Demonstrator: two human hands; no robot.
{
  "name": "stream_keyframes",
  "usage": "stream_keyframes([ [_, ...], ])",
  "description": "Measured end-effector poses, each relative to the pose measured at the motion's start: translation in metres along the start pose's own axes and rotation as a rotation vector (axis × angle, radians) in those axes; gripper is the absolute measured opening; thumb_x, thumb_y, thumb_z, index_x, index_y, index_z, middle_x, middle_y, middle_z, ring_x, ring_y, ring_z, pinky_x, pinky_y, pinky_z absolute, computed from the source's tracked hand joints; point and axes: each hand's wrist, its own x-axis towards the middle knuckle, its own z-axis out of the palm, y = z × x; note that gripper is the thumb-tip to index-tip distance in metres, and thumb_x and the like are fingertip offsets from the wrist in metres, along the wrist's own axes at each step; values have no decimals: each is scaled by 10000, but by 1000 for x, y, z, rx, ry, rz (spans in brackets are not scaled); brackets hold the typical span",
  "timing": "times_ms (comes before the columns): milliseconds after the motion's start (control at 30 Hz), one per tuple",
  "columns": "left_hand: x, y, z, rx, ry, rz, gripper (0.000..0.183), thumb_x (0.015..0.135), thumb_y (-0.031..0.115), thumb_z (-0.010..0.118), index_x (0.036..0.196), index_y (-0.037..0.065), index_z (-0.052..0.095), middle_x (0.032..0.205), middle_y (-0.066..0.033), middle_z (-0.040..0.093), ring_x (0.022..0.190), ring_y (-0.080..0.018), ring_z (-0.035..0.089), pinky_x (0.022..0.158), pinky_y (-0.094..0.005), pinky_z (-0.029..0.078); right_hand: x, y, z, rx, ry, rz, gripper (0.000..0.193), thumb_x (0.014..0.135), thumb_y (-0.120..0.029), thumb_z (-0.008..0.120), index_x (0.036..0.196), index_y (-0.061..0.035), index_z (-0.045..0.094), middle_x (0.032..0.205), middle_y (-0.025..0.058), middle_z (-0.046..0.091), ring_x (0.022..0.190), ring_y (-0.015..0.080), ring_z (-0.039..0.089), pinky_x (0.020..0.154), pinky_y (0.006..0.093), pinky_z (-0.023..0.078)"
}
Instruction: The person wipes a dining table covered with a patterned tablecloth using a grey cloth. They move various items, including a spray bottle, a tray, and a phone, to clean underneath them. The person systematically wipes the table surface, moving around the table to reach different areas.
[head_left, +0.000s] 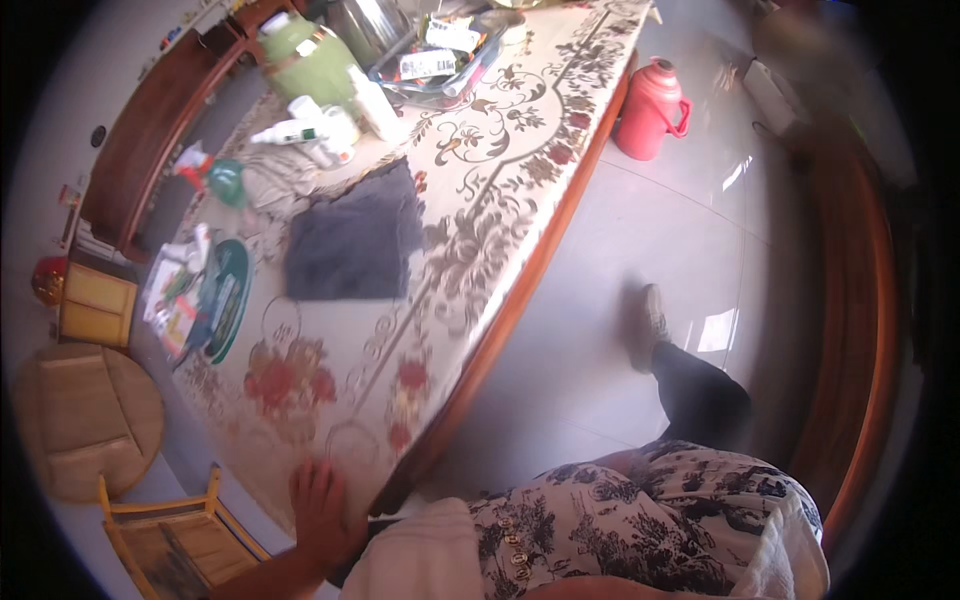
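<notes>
My left hand lies on the near corner of a flowered tablecloth, its fingers stretched out and holding nothing. Farther along the table, a dark grey cloth is spread out. To its left are a green-rimmed oval tray or mirror-like item and a heap of small packets. Behind the grey cloth lie a crumpled striped cloth and a green spray bottle with a red head. My right hand is out of view; only a strip of skin shows at the lower edge.
White bottles, a green jug and a clear tray of packets stand at the table's far end. A pink thermos is on the floor. A wooden chair and round stool are left, a wooden bench right.
</notes>
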Motion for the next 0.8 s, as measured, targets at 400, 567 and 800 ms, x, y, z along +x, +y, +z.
stream_keyframes([
  [400, 19, 1, -8, 8, -40, -78, 521, 874, 293, 562, 1327, 35, 545, 1426, -213, 482, 1383, -498, 365, 1105, -681, 294, 109, 25, -169, -44, -186, -31, 293, 917, -234, 595, 1144, -81, 699, 1026, 132, 725, 878, 256, 690, 778, 382, 561],
  [567, -8, 18, -4, 129, -128, -110, 833, 716, 356, 735, 1414, 35, 411, 1503, -261, 369, 1377, -501, 355, 1110, -672, 257, 150, 37, -210, -147, -399, -173, 298, 932, -254, 587, 1145, -77, 698, 1023, 125, 727, 868, 246, 688, 774, 378, 561],
  [800, 93, 222, 57, 41, 682, -1242, 757, 845, 93, 700, 1517, 109, 350, 1568, -153, 343, 1349, -350, 468, 1061, -446, 430, 169, -30, -216, -737, -1413, -273, 310, 954, -282, 575, 1147, -72, 696, 1018, 117, 730, 854, 231, 687, 769, 372, 563],
])
